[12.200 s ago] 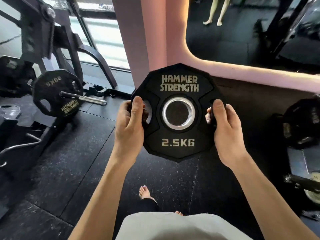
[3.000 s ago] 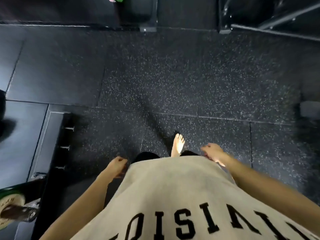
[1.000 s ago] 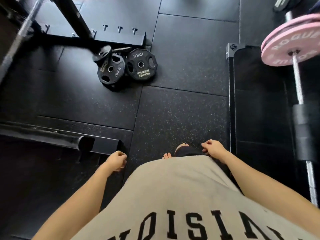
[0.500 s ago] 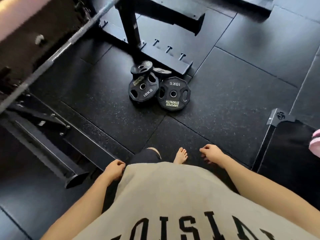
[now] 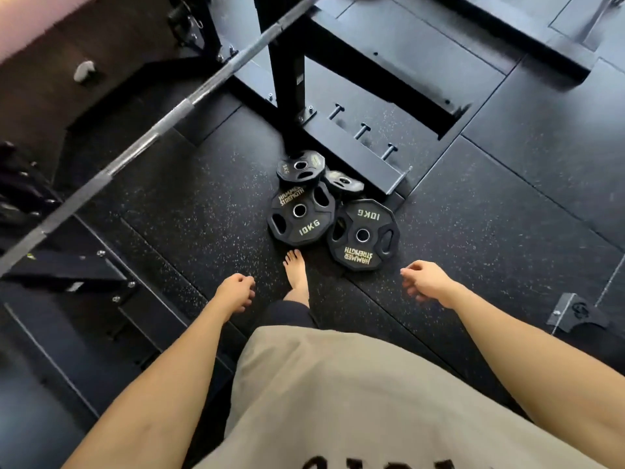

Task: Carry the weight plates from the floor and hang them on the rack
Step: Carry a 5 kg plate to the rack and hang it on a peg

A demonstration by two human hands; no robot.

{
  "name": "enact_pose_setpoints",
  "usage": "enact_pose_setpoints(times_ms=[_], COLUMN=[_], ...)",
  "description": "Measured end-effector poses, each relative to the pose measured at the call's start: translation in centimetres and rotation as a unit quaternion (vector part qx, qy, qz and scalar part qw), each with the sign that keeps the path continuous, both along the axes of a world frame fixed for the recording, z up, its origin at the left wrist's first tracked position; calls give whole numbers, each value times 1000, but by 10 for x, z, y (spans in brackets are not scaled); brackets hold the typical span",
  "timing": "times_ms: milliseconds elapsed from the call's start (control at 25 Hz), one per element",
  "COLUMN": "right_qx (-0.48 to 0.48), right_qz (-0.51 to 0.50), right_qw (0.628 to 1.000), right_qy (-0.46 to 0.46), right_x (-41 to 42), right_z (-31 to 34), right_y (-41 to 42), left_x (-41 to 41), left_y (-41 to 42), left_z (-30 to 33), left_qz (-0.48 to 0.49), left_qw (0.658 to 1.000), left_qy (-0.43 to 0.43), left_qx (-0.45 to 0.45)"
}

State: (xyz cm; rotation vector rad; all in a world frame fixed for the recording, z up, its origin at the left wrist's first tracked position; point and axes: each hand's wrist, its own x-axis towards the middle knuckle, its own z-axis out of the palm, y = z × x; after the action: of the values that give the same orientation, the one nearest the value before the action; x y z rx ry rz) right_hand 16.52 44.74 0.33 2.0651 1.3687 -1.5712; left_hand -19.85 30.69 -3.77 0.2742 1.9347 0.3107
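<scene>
Several black Hammer Strength plates lie in a cluster on the rubber floor. Two are marked 10KG: the left one (image 5: 301,214) and the right one (image 5: 362,235), which overlaps its edge. Behind them lie a 5KG plate (image 5: 300,166) and a smaller plate (image 5: 343,182), partly covered. My left hand (image 5: 236,292) hangs low, left of the pile, fingers loosely curled, holding nothing. My right hand (image 5: 422,279) hangs just right of the right 10KG plate, fingers apart and empty. The storage rack is out of view.
A black upright post (image 5: 287,72) and its base with three pegs (image 5: 362,130) stand just behind the plates. A steel barbell (image 5: 142,143) crosses diagonally at upper left. My bare foot (image 5: 297,275) is right before the pile. A bracket (image 5: 575,313) sits at right.
I have walked closer to the pile, which now lies right at my foot. Both empty hands have swung forward and apart from my sides.
</scene>
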Motion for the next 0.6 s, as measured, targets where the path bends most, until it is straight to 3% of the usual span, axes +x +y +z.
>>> enact_pose_setpoints(times_ms=[120, 280, 600], right_qx=[0, 6, -15], right_qz=[-20, -34, -76], right_qw=[1000, 999, 995], right_qy=[-10, 2, 58], right_x=[-48, -110, -222], right_z=[-1, -49, -308], right_y=[79, 182, 354], left_x=[-45, -90, -147], left_y=[84, 180, 345], left_z=[-5, -51, -293], left_qz=[-16, 6, 57], left_qw=[1000, 999, 998], left_qy=[-11, -22, -9], left_qx=[-21, -28, -27])
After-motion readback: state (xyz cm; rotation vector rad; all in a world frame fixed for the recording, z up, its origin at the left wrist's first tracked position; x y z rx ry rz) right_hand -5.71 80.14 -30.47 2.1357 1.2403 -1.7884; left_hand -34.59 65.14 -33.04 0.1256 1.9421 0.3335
